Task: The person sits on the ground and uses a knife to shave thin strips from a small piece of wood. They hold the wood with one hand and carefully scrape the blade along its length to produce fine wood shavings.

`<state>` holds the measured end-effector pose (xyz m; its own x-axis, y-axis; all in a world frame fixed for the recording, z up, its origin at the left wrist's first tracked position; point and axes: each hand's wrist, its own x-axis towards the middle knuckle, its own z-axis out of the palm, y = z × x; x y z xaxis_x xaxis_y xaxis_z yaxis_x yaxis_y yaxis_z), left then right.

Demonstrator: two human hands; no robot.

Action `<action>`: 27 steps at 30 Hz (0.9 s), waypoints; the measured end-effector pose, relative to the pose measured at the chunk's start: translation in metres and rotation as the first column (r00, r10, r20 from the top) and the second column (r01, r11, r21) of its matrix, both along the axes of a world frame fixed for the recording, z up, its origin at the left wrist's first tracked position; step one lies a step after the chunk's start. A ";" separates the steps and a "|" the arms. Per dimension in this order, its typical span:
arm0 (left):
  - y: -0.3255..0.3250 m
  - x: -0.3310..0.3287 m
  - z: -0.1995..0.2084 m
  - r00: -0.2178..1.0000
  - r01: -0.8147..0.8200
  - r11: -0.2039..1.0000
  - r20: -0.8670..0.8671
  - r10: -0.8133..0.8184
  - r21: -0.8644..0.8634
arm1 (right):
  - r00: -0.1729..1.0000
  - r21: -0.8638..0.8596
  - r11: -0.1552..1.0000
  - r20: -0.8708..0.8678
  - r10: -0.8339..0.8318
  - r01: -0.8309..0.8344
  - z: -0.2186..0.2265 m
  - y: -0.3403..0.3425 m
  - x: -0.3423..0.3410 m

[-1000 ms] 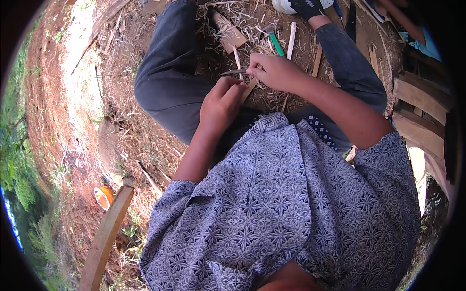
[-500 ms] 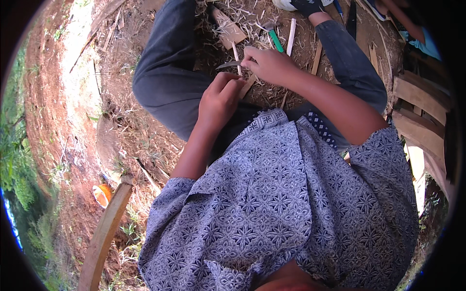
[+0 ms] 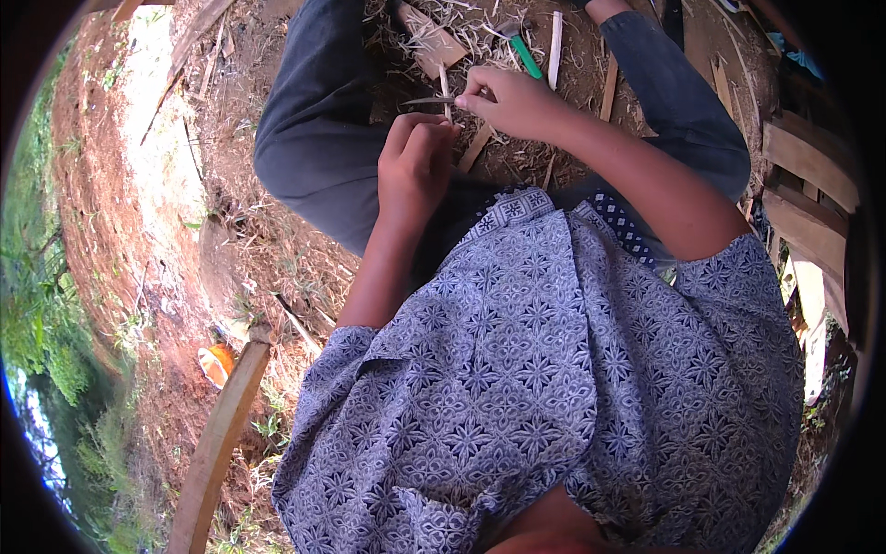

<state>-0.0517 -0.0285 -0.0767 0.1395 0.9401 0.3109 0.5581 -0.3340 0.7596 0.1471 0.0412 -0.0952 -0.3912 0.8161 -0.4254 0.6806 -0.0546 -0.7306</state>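
My left hand (image 3: 415, 152) is closed around the lower end of a thin pale wooden stick (image 3: 445, 85), which points away from me. My right hand (image 3: 512, 103), its fingers pinched, grips a small knife; the handle is hidden in the hand. The narrow knife blade (image 3: 426, 102) reaches left across the stick, just beyond my left hand's fingers. At its far end the stick meets or overlaps a flat wooden board (image 3: 430, 42) on the ground; I cannot tell whether they touch.
Beyond my right hand lie a green-handled tool (image 3: 526, 57) and a pale wood strip (image 3: 555, 51) among scattered shavings (image 3: 480, 20). A short wood piece (image 3: 475, 148) sits between my legs. At left stand a curved wooden post (image 3: 221, 434) and an orange container (image 3: 216, 364); wooden slats (image 3: 808, 157) are at right.
Both hands have shifted slightly farther from my body in the picture, still on the stick and knife. The blade now lies more level across the stick. The person at upper right is mostly out of view.
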 end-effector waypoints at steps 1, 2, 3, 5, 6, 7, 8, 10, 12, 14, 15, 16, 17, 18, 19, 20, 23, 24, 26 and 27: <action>0.000 0.000 -0.002 1.000 0.006 1.000 -0.006 -0.006 0.003 | 1.000 0.002 1.000 0.014 0.005 -0.005 0.002 0.000 0.000; 0.000 -0.001 -0.003 1.000 0.008 1.000 -0.014 -0.007 0.009 | 1.000 0.006 1.000 0.025 0.015 -0.015 0.003 0.002 -0.001; 0.000 0.000 -0.003 1.000 0.009 1.000 -0.022 -0.008 0.015 | 0.999 0.010 1.000 0.037 0.025 -0.026 0.003 0.003 -0.002; -0.003 0.002 -0.003 0.999 0.036 0.999 -0.023 -0.037 -0.011 | 0.996 0.030 0.998 0.074 0.050 -0.052 0.000 0.005 -0.001; -0.004 0.002 -0.003 0.997 0.062 0.998 -0.034 -0.062 -0.015 | 0.994 0.035 0.997 0.087 0.059 -0.062 -0.002 0.006 0.000; -0.004 0.002 -0.004 0.995 0.087 0.996 -0.044 -0.087 -0.020 | 0.993 0.041 0.997 0.100 0.068 -0.073 -0.005 0.007 0.001; -0.006 0.002 -0.004 0.994 0.096 0.995 -0.054 -0.097 -0.022 | 0.992 0.034 0.997 0.102 0.070 -0.074 -0.009 0.007 0.001; -0.008 0.003 -0.003 0.991 0.114 0.993 -0.072 -0.116 -0.026 | 0.993 -0.034 0.999 0.104 0.045 -0.042 -0.016 0.007 -0.001; -0.007 0.005 -0.003 0.981 0.173 0.985 -0.084 -0.174 -0.019 | 0.993 0.028 1.000 0.114 -0.015 0.012 -0.043 0.012 0.004; -0.007 0.007 -0.001 0.980 0.178 0.984 -0.083 -0.179 -0.012 | 0.994 0.022 0.999 0.111 -0.025 0.023 -0.065 0.013 0.014; -0.008 0.006 -0.001 0.985 0.156 0.988 -0.076 -0.156 -0.008 | 0.994 0.018 0.999 0.106 -0.028 0.026 -0.069 0.015 0.014; -0.008 0.006 -0.002 0.988 0.135 0.991 -0.069 -0.135 -0.005 | 0.995 0.062 0.998 0.095 -0.002 -0.004 -0.078 0.018 0.016; -0.007 0.006 -0.003 0.991 0.116 0.993 -0.062 -0.116 0.001 | 0.994 0.037 0.999 0.113 -0.003 -0.001 -0.074 0.018 0.015; -0.006 0.007 -0.003 0.994 0.097 0.995 -0.055 -0.097 0.008 | 0.991 0.013 1.000 0.131 -0.004 0.002 -0.069 0.021 0.014; -0.005 0.006 -0.005 0.996 0.079 0.997 -0.048 -0.079 0.014 | 0.989 -0.010 1.000 0.149 -0.005 0.006 -0.065 0.023 0.012; -0.005 0.005 -0.005 0.997 0.069 0.997 -0.045 -0.068 0.022 | 0.985 0.017 1.000 0.174 0.009 -0.012 -0.061 0.023 0.010; -0.003 0.008 -0.002 0.991 0.130 0.991 -0.045 -0.130 0.008 | 0.907 0.186 0.982 0.407 -0.108 0.033 -0.123 0.031 0.033; -0.003 0.007 -0.004 0.992 0.120 0.993 -0.041 -0.119 0.016 | 0.875 0.131 0.988 0.465 -0.135 0.082 -0.130 0.034 0.039; -0.005 0.006 -0.005 0.995 0.089 0.996 -0.041 -0.089 0.019 | 0.921 0.103 0.989 0.364 -0.139 0.108 -0.137 0.034 0.060; -0.007 0.006 -0.004 0.996 0.083 0.996 -0.041 -0.082 0.019 | 0.940 0.078 0.990 0.313 -0.138 0.120 -0.130 0.031 0.060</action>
<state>-0.0454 -0.0352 -0.0810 0.2295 0.9184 0.3224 0.5579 -0.3955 0.7296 0.2072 0.0721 -0.2257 -0.1336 0.8770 -0.4615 0.8670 -0.1221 -0.4830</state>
